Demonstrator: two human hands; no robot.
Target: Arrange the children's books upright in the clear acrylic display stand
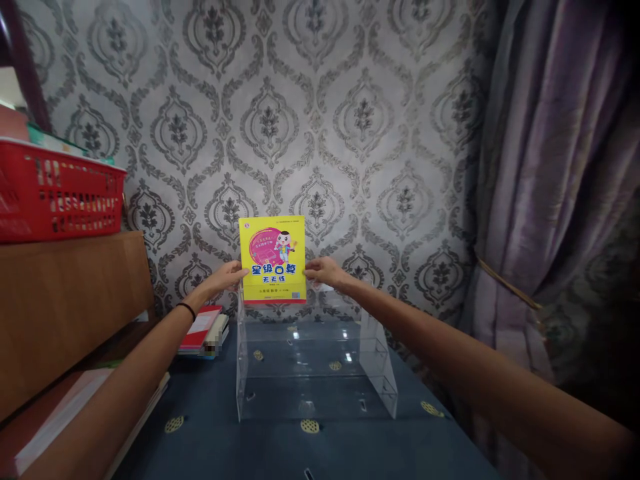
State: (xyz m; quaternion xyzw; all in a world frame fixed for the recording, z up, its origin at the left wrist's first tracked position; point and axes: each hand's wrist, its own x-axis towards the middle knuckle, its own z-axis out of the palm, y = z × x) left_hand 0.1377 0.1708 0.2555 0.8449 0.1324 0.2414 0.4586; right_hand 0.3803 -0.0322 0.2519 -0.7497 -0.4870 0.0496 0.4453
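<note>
A yellow workbook (273,260) with a cartoon child and Chinese lettering on its cover stands upright, front towards me. My left hand (229,276) pinches its left edge, a dark band around that wrist. At the opposite edge, my right hand (325,272) grips the book with thumb and fingers. Beneath and behind the book is a clear acrylic tiered stand (379,367) on the table. The workbook is at the height of the stand's top tier; whether it rests there I cannot tell.
Books (203,330) lie stacked left of the stand. A red plastic basket (63,193) sits on a wooden cabinet (75,307). More books and papers (65,407) are at lower left. A blue cloth (240,450) covers the table. A tied curtain (530,200) hangs at right before patterned wallpaper.
</note>
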